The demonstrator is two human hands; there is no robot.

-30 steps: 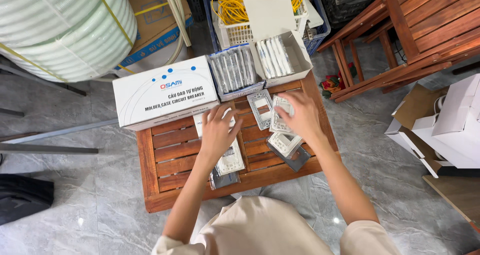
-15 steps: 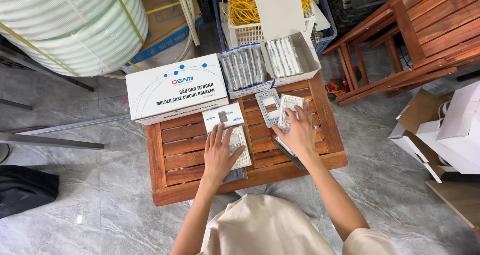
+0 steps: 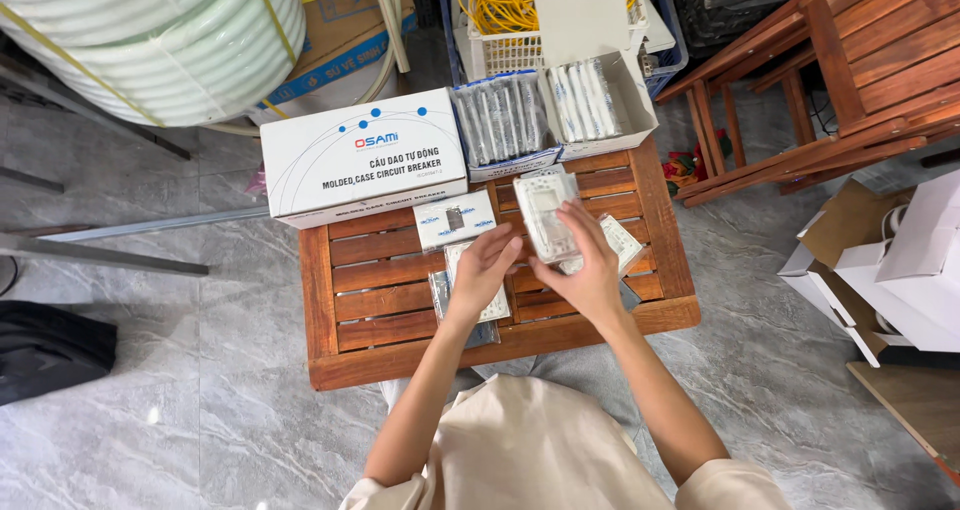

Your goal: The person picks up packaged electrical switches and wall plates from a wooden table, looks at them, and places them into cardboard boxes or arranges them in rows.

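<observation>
On the slatted table (image 3: 350, 300) — both hands hold a plate (image 3: 545, 215), long axis pointing away.

A low slatted wooden table (image 3: 350, 300) stands on a grey marbled tile floor (image 3: 150, 420). A large coil of pale green conduit (image 3: 150, 40) fills the upper left of the frame; reddish wooden furniture (image 3: 860, 60) crowds the upper right. Open cardboard cartons (image 3: 880, 260) sit at right, a black bag (image 3: 50, 345) at left.
</observation>
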